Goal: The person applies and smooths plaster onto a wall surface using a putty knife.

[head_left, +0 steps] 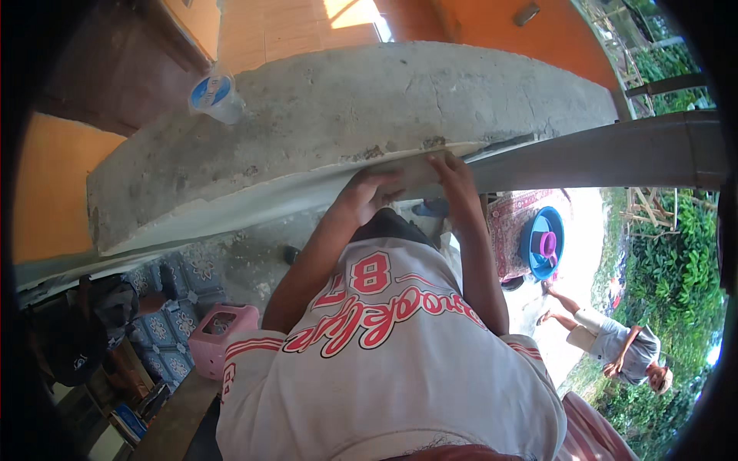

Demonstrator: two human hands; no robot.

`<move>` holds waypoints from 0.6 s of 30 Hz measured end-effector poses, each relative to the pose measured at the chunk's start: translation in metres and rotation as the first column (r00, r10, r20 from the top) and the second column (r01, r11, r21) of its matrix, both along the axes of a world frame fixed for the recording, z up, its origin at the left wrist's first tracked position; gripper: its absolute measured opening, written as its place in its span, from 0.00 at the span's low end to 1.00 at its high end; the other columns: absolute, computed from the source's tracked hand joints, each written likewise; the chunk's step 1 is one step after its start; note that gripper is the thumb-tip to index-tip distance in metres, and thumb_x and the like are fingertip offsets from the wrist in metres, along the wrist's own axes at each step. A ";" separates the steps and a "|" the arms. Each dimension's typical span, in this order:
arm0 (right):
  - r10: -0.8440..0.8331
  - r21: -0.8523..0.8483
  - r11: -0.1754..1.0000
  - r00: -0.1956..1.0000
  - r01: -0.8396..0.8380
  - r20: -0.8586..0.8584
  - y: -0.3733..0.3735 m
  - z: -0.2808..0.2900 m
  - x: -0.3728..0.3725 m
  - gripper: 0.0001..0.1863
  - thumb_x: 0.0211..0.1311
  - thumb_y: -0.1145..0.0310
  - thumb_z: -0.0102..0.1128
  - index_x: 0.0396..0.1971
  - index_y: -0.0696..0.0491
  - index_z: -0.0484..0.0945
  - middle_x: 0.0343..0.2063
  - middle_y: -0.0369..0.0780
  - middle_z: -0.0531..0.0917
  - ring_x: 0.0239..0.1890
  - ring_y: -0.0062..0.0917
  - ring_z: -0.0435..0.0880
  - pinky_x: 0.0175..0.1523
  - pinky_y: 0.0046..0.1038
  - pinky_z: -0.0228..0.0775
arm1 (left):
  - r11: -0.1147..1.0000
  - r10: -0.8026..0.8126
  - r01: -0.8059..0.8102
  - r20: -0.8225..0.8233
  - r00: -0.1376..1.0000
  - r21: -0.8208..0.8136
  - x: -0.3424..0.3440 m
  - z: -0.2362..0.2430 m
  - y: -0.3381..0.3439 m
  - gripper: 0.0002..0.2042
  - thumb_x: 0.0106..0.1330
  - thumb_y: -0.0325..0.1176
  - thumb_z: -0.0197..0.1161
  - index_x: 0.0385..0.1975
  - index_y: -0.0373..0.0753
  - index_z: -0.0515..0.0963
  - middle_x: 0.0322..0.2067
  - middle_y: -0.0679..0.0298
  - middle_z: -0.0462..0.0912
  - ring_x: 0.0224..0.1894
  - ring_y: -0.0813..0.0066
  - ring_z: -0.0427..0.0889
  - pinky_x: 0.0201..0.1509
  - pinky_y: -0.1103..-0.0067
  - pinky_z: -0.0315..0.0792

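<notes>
we find both hands at the near edge of the concrete ledge [346, 100], which spans the view ahead of the wearer. left hand [361, 197]: fingers bent toward a smooth grey surface [416, 178] between the hands. right hand [456, 178]: fingers curled at that surface's right end, below the ledge's chipped rim. for both, we cannot tell whether the fingers clamp anything. we log a clear cup [224, 106] on the ledge's left part; a grey beam [592, 154] extending rightward; a pink stool [201, 347], lower left; a blue basin [544, 219], right.
</notes>
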State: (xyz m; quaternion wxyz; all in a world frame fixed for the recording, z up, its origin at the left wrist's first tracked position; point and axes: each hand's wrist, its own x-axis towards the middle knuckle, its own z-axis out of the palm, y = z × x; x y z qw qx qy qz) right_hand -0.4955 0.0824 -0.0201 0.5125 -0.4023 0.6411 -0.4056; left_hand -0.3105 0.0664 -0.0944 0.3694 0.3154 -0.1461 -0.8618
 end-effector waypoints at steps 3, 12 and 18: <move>0.019 -0.053 0.998 0.989 -0.027 -0.150 0.004 0.011 0.024 0.19 0.68 0.57 0.58 0.37 0.62 0.81 0.25 0.36 0.82 0.29 0.19 0.75 0.38 0.27 0.67 | 0.998 -0.055 0.060 -0.143 0.988 0.035 0.018 -0.003 0.002 0.17 0.64 0.29 0.66 0.53 0.41 0.76 0.50 0.62 0.80 0.53 0.68 0.78 0.58 0.68 0.73; 0.033 -0.061 0.997 0.957 -0.053 -0.288 0.025 0.000 0.186 0.21 0.67 0.56 0.60 0.40 0.64 0.77 0.29 0.43 0.82 0.32 0.22 0.76 0.38 0.30 0.69 | 0.992 0.124 -0.127 -0.129 0.984 -0.016 0.185 0.003 0.039 0.16 0.64 0.30 0.66 0.51 0.42 0.75 0.50 0.64 0.79 0.56 0.69 0.76 0.61 0.66 0.69; 0.090 -0.085 0.993 0.995 -0.085 0.051 0.042 -0.007 0.265 0.18 0.70 0.60 0.57 0.45 0.62 0.76 0.35 0.40 0.83 0.36 0.20 0.77 0.43 0.25 0.70 | 0.978 0.204 -0.202 0.045 0.978 -0.045 0.274 0.001 0.059 0.16 0.64 0.35 0.68 0.49 0.43 0.75 0.49 0.66 0.79 0.53 0.72 0.76 0.62 0.65 0.66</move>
